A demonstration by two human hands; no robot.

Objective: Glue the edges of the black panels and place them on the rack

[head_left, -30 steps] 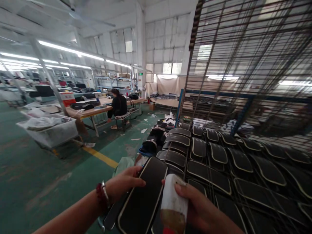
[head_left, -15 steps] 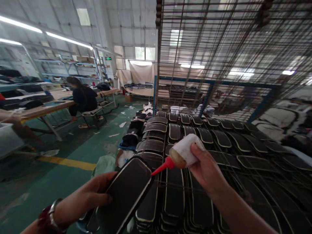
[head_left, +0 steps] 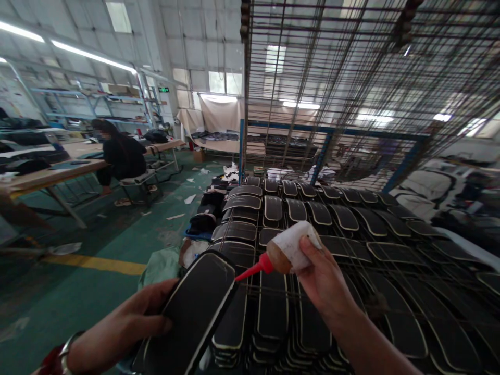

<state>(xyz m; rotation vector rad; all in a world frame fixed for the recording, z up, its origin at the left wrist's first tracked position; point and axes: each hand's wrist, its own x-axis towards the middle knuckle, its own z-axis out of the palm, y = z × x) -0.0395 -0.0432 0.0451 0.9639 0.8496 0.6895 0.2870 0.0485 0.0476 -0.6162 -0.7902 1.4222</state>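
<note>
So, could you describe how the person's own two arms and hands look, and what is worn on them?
Both forearms are bare, with no sleeves and no gloves in view. The left hand has a silver metal band at the wrist, and next to it a dark red bracelet, partly cut off by the frame edge. The right hand shows no ring, watch or marking.

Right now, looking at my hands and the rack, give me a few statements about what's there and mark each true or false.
1. The right hand holds a white squeeze bottle with a red nozzle. True.
2. The nozzle points up at the ceiling. False: it points left, at the edge of the black panel.
3. The left hand holds that black panel. True.
4. The wire rack shelf ahead carries white boxes. False: it carries rows of black panels.
5. A person sits at a table on the left. True.
</note>
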